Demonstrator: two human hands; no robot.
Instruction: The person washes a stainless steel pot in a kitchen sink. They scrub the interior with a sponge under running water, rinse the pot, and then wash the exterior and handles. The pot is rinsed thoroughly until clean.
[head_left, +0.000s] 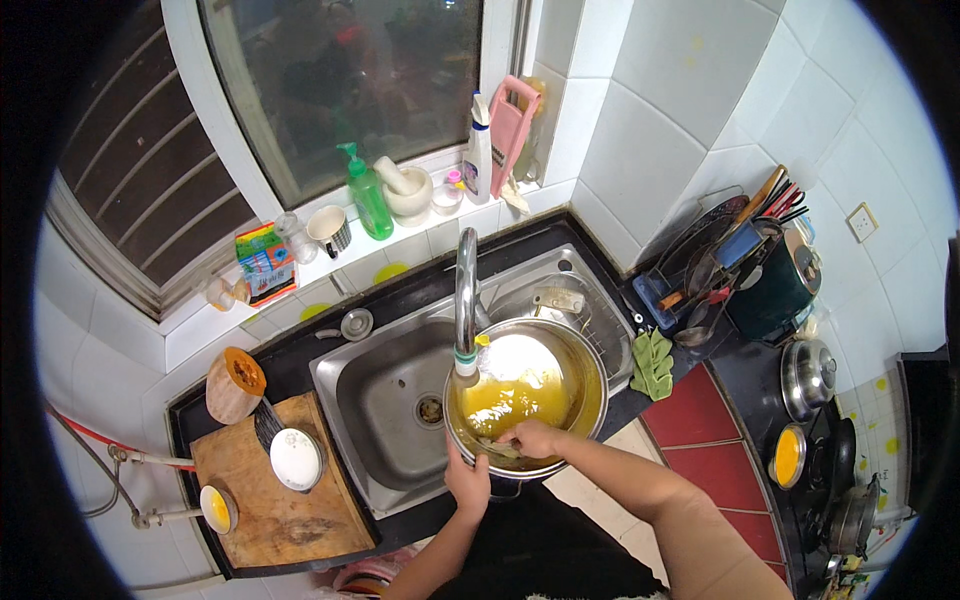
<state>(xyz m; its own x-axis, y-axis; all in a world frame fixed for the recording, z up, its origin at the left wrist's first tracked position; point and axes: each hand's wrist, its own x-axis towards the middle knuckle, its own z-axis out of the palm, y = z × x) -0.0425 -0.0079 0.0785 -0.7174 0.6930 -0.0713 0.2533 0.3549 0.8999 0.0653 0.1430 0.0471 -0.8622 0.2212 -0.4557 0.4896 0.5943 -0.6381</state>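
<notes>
A large round metal pot with yellowish liquid in it is tilted beneath the chrome faucet, over the divider and right basin of the sink. Its near-left rim is gripped by my left hand, thumb on the inside. Inside the pot, my right hand presses a pale scrubbing cloth or pad against the near wall; its exact kind is unclear. Bright glare covers part of the pot's bottom. Whether water runs from the faucet cannot be told.
Left of the sink, a wooden cutting board holds a white bowl, a small bowl with yellow contents and a dark-bladed tool. A cut squash stands behind. To the right lie a green cloth, a utensil rack and a lidded pot.
</notes>
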